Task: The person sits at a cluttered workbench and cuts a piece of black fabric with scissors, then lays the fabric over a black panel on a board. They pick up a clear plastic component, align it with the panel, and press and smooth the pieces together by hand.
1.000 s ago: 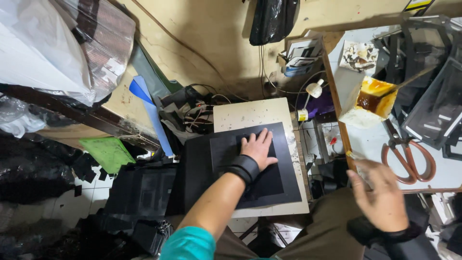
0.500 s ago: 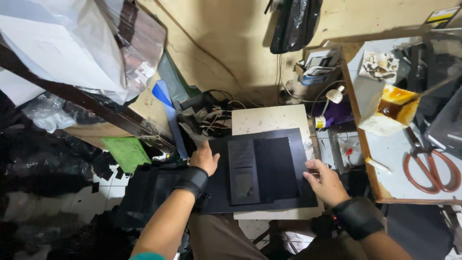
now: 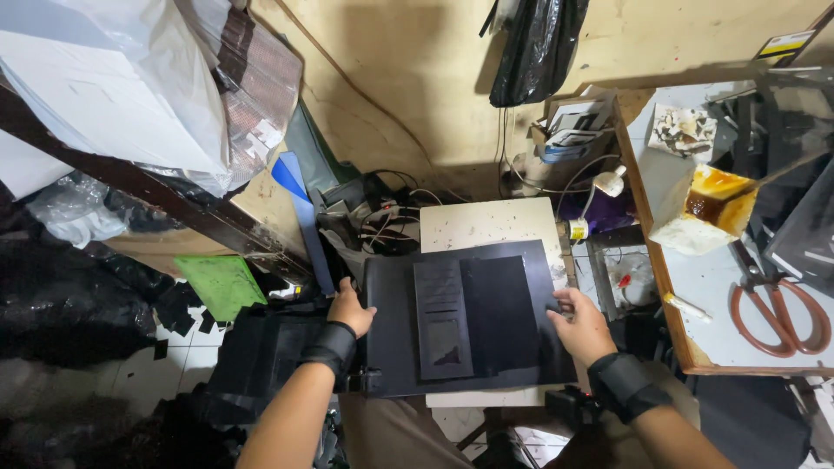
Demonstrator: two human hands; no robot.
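Left hand [image 3: 350,308], black wrist wrap on, clamped on left edge of large black sheet [image 3: 395,347]; right hand [image 3: 580,323], also wrapped at wrist, gripped sheet's right edge, fingers over top face. Hands well apart, one per side. Sheet lay flat on small pale board [image 3: 486,226], covered its near part, overhung near and left edges. Two darker rectangular panels sat on sheet: narrow panel [image 3: 443,317] at middle-left, wider panel [image 3: 499,313] just beside it toward right. Board's far strip left bare, speckled. Left of board: black scraps on floor, green sheet [image 3: 219,285], blue strip [image 3: 300,213] leaning upright, tangle of cables [image 3: 387,221] at far-left corner. Right: wooden-edged worktable [image 3: 673,304] with red-handled scissors [image 3: 777,308] near its near edge, stained white carton [image 3: 699,208] farther back. Farthest: black bag [image 3: 539,48] hung on tan wall, white plastic wrap [image 3: 113,95] at upper left.
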